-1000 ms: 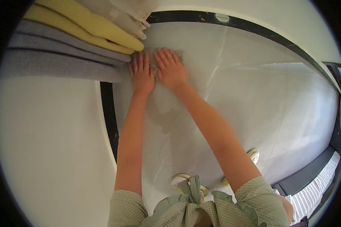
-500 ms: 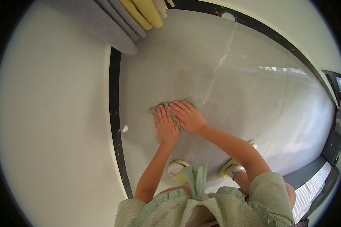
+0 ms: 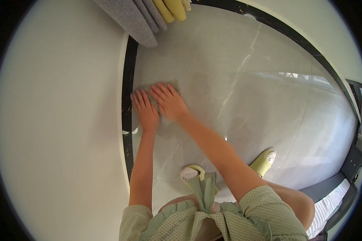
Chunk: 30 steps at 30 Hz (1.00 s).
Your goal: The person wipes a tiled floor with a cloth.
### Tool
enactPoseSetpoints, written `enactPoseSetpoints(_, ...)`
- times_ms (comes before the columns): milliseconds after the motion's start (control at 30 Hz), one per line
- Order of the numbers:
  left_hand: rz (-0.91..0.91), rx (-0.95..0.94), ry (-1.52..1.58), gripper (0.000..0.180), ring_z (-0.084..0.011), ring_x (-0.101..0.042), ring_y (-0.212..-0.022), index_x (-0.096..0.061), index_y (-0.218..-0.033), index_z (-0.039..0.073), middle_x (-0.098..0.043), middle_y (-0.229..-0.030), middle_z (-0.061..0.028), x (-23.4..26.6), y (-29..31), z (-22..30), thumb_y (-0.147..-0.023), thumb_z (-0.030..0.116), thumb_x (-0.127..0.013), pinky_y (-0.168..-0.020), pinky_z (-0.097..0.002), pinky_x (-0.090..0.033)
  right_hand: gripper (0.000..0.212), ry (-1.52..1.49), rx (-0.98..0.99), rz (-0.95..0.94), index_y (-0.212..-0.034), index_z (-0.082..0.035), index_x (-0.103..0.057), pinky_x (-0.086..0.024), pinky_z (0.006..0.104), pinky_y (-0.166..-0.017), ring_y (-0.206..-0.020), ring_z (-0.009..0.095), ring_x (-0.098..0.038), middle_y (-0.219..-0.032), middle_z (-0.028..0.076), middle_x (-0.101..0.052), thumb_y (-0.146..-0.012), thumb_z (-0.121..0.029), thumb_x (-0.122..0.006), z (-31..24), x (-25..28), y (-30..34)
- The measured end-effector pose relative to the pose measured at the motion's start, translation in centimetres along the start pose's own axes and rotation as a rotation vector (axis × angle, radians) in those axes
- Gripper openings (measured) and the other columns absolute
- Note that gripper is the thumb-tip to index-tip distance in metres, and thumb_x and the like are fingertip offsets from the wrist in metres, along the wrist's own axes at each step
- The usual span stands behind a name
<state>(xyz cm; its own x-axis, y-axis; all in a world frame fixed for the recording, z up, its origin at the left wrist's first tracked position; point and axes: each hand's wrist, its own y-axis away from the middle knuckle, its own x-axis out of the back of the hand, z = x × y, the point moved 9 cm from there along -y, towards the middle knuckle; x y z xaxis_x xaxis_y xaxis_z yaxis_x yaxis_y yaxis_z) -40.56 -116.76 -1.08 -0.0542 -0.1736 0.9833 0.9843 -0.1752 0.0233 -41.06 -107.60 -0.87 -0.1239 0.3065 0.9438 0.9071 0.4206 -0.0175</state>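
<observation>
Both hands press down on a grey cloth on the glossy grey tile floor; only bits of the cloth show round the fingers, as its colour blends with the floor. My left hand lies flat, its fingers stretched toward the black baseboard and their tips close to it. Beside it, slightly farther to the right, my right hand is flat as well, fingers straight and a little apart. Neither hand closes round the cloth.
Grey fabric and yellow fabric hang down at the far left. A white wall rises along my left. My slippered feet stand behind my hands. At the right is dark furniture with a striped cloth.
Both hands have slid left and farther away across the floor, up to the baseboard, with the cloth under them. My right foot has shifted to the right.
</observation>
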Motion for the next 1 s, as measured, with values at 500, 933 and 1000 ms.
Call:
enactPoseSetpoints(500, -0.249, 0.015, 0.107, 0.07, -0.041, -0.01, -0.143, -0.019, -0.143, -0.012, -0.016, -0.153, -0.0263, -2.5, 11.0, 11.0, -0.086, 0.02, -0.043, -0.115, -0.0546, -0.006, 0.057, -0.172, 0.097, -0.095, -0.145, -0.013, -0.035, -0.016, 0.0423, -0.116, -0.141, 0.02, -0.026, -0.152, 0.001, -0.032, -0.091, -0.028, -0.047, 2.8, 3.4, 10.3)
enactPoseSetpoints(933, -0.136, -0.094, -0.102, 0.072, -0.036, -0.003, -0.145, -0.015, -0.151, 0.004, -0.008, -0.157, -0.0169, -1.8, -5.0, 17.5, -0.085, 0.015, -0.043, -0.112, -0.0612, 0.002, 0.055, -0.105, -0.268, 0.216, -0.144, -0.016, -0.036, -0.019, 0.0463, -0.115, -0.14, 0.023, -0.026, -0.151, 0.0, -0.033, -0.092, -0.027, -0.048, 16.3, 8.6, 3.7)
enactPoseSetpoints(1000, -0.168, -0.119, -0.094, 0.074, -0.0363, -0.003, -0.145, -0.016, -0.15, 0.003, -0.009, -0.157, -0.0175, -2.3, -1.8, 18.4, -0.084, 0.017, -0.046, -0.112, -0.0615, 0.001, 0.055, -0.098, -0.29, 0.157, -0.145, -0.016, -0.036, -0.019, 0.0464, -0.115, -0.14, 0.023, -0.026, -0.151, 0.001, -0.033, -0.092, -0.027, -0.047, 15.3, 7.6, 7.0)
